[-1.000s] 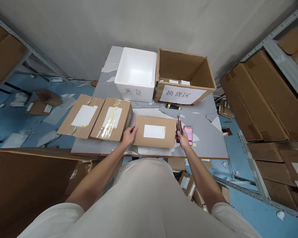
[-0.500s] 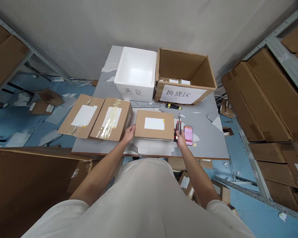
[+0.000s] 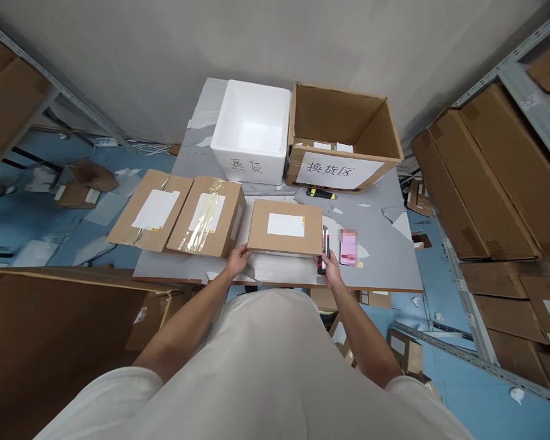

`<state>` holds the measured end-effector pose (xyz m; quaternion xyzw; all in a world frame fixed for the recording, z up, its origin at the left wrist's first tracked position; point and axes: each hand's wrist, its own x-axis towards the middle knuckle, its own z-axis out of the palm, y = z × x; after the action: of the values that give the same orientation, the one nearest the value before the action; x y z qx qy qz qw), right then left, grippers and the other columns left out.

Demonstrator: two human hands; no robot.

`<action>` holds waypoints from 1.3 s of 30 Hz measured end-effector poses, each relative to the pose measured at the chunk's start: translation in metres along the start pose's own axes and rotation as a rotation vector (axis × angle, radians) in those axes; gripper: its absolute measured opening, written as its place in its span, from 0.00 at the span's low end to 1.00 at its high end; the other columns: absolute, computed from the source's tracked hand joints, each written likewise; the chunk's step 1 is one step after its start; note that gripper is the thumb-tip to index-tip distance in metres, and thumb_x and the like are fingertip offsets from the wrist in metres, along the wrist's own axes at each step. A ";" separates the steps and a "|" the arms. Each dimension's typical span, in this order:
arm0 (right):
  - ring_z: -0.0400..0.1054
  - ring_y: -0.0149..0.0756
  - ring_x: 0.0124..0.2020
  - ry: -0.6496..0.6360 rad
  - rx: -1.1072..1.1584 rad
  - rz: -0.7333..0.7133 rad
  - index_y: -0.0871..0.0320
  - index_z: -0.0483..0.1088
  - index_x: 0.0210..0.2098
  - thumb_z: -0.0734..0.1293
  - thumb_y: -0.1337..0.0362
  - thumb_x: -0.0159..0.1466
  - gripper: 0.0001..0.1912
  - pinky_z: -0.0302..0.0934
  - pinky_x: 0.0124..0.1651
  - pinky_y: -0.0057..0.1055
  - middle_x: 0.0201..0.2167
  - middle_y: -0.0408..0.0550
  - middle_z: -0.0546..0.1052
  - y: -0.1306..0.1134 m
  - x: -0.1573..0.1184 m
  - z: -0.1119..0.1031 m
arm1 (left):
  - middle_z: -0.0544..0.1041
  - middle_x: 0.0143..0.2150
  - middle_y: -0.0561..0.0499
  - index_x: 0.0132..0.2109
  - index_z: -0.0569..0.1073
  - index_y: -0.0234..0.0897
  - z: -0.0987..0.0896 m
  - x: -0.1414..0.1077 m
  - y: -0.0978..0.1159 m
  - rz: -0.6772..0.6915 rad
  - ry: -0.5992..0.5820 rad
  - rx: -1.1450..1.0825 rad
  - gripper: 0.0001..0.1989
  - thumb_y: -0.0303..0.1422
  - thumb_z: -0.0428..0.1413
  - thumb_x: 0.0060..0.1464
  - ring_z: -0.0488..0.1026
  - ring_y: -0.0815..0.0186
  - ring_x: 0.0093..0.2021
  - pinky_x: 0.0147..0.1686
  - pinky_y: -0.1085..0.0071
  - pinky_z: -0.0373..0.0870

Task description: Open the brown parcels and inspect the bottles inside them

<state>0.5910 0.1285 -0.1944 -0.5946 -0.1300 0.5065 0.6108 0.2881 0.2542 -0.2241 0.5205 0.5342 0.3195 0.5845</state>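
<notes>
A: Where's the parcel being worked on?

B: The small cardboard box [image 3: 285, 227] with the white label lies flat at the near middle of the grey table [image 3: 385, 256], just right of two other taped cartons [image 3: 178, 211].

A: And the hands?

B: The left hand [image 3: 238, 260] rests at the box's near-left corner, fingers curled against it. The right hand [image 3: 330, 269] is closed around a red-and-black utility knife [image 3: 323, 253], held at the box's right side. A phone [image 3: 348, 247] lies just right of it.

A: How should that cut go?

B: I'd say keep the blade shallow, so that only the tape parts, and hold the box steady with the left hand clear of the blade's line. A second, yellow knife [image 3: 321, 194] lies farther off, near the labelled open carton [image 3: 343, 143] and the white foam box [image 3: 253, 131].
</notes>
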 end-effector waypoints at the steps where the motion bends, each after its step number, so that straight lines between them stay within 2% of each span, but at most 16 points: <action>1: 0.72 0.32 0.33 -0.005 0.004 -0.019 0.52 0.66 0.42 0.72 0.55 0.50 0.22 0.70 0.38 0.34 0.30 0.39 0.75 -0.006 -0.002 0.000 | 0.79 0.44 0.41 0.44 0.76 0.32 -0.001 -0.002 0.004 0.006 0.028 0.006 0.27 0.48 0.61 0.41 0.73 0.52 0.49 0.55 0.53 0.63; 5: 0.73 0.32 0.34 -0.069 0.005 -0.130 0.53 0.66 0.41 0.72 0.56 0.51 0.21 0.69 0.40 0.34 0.35 0.42 0.77 -0.039 -0.004 0.000 | 0.76 0.49 0.40 0.50 0.74 0.32 -0.003 -0.009 0.029 0.080 0.122 -0.022 0.29 0.47 0.61 0.44 0.73 0.54 0.50 0.53 0.56 0.66; 10: 0.74 0.37 0.40 -0.096 -0.064 -0.207 0.52 0.65 0.45 0.71 0.54 0.54 0.22 0.68 0.43 0.37 0.42 0.47 0.78 -0.074 0.010 0.008 | 0.75 0.49 0.41 0.55 0.71 0.33 0.003 -0.005 0.058 0.176 0.152 -0.019 0.35 0.42 0.66 0.39 0.72 0.57 0.49 0.49 0.60 0.69; 13: 0.74 0.37 0.41 -0.109 -0.115 -0.196 0.53 0.65 0.44 0.71 0.54 0.53 0.22 0.68 0.46 0.38 0.43 0.47 0.78 -0.077 0.021 0.014 | 0.75 0.46 0.41 0.55 0.70 0.32 0.009 -0.002 0.065 0.182 0.187 0.094 0.34 0.43 0.64 0.41 0.72 0.57 0.47 0.45 0.61 0.71; 16: 0.74 0.38 0.42 -0.099 -0.116 -0.212 0.53 0.64 0.44 0.71 0.53 0.52 0.23 0.67 0.48 0.39 0.45 0.49 0.77 -0.071 0.027 0.018 | 0.75 0.46 0.41 0.56 0.69 0.32 0.015 -0.003 0.069 0.210 0.243 0.216 0.31 0.43 0.61 0.47 0.72 0.57 0.46 0.46 0.61 0.71; 19: 0.73 0.38 0.43 -0.091 -0.168 -0.230 0.53 0.64 0.46 0.70 0.51 0.53 0.24 0.66 0.48 0.39 0.47 0.50 0.76 -0.068 0.031 0.016 | 0.72 0.53 0.40 0.53 0.70 0.36 0.023 -0.008 0.073 0.369 0.317 0.416 0.22 0.40 0.56 0.53 0.69 0.55 0.53 0.53 0.56 0.66; 21: 0.73 0.38 0.43 -0.105 -0.251 -0.236 0.53 0.64 0.47 0.69 0.51 0.54 0.25 0.66 0.49 0.40 0.48 0.51 0.75 -0.074 0.033 0.012 | 0.68 0.59 0.40 0.51 0.72 0.38 0.028 -0.011 0.076 0.556 0.274 0.587 0.17 0.38 0.54 0.56 0.62 0.53 0.60 0.59 0.52 0.59; 23: 0.72 0.40 0.44 -0.114 -0.400 -0.295 0.55 0.64 0.49 0.67 0.50 0.56 0.25 0.64 0.50 0.42 0.47 0.52 0.75 -0.087 0.035 0.011 | 0.66 0.61 0.41 0.52 0.72 0.39 0.033 -0.012 0.077 0.722 0.109 0.740 0.16 0.37 0.52 0.58 0.57 0.53 0.64 0.61 0.50 0.54; 25: 0.71 0.42 0.46 -0.131 -0.618 -0.417 0.56 0.63 0.52 0.65 0.52 0.59 0.25 0.62 0.52 0.44 0.47 0.53 0.76 -0.107 0.035 0.016 | 0.67 0.61 0.41 0.55 0.70 0.39 0.036 -0.012 0.078 0.808 -0.049 0.841 0.18 0.36 0.50 0.59 0.57 0.54 0.64 0.62 0.51 0.54; 27: 0.70 0.43 0.47 -0.237 -0.879 -0.544 0.56 0.62 0.56 0.62 0.54 0.62 0.25 0.60 0.53 0.44 0.49 0.53 0.75 -0.128 0.034 0.033 | 0.67 0.61 0.41 0.57 0.68 0.37 0.038 -0.010 0.078 0.827 -0.090 0.904 0.18 0.35 0.48 0.61 0.58 0.54 0.64 0.61 0.52 0.55; 29: 0.68 0.45 0.49 -0.446 -1.131 -0.617 0.53 0.59 0.60 0.61 0.57 0.64 0.26 0.59 0.52 0.42 0.53 0.51 0.73 -0.145 0.031 0.060 | 0.67 0.61 0.41 0.57 0.68 0.36 0.038 -0.009 0.078 0.831 -0.070 0.940 0.19 0.35 0.46 0.62 0.59 0.55 0.64 0.60 0.53 0.57; 31: 0.67 0.45 0.51 -0.662 -1.334 -0.646 0.48 0.55 0.64 0.60 0.60 0.65 0.28 0.59 0.51 0.38 0.56 0.49 0.70 -0.153 0.029 0.093 | 0.68 0.60 0.41 0.57 0.68 0.35 0.038 -0.007 0.077 0.844 -0.056 0.959 0.19 0.35 0.46 0.62 0.60 0.55 0.64 0.60 0.53 0.58; 33: 0.68 0.44 0.49 -0.829 -1.497 -0.647 0.44 0.52 0.65 0.59 0.61 0.66 0.28 0.59 0.48 0.35 0.54 0.48 0.72 -0.154 0.030 0.124 | 0.68 0.60 0.40 0.57 0.68 0.34 0.038 -0.006 0.077 0.855 -0.057 0.961 0.19 0.35 0.47 0.62 0.60 0.54 0.63 0.59 0.53 0.59; 36: 0.71 0.41 0.42 -0.965 -1.698 -0.622 0.40 0.48 0.66 0.57 0.62 0.68 0.29 0.59 0.42 0.30 0.45 0.47 0.75 -0.148 0.036 0.157 | 0.69 0.60 0.40 0.57 0.68 0.36 0.037 -0.006 0.077 0.845 -0.078 0.933 0.19 0.35 0.48 0.61 0.60 0.54 0.63 0.59 0.52 0.59; 39: 0.71 0.39 0.37 -0.997 -1.808 -0.627 0.39 0.45 0.67 0.56 0.63 0.68 0.30 0.57 0.39 0.28 0.39 0.47 0.75 -0.143 0.041 0.171 | 0.68 0.60 0.40 0.58 0.67 0.37 0.037 -0.005 0.077 0.825 -0.092 0.907 0.19 0.35 0.48 0.61 0.59 0.55 0.64 0.60 0.52 0.58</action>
<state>0.5461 0.2933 -0.0454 -0.4922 -0.8365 0.2291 -0.0740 0.3364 0.2590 -0.1535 0.8945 0.3456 0.2374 0.1555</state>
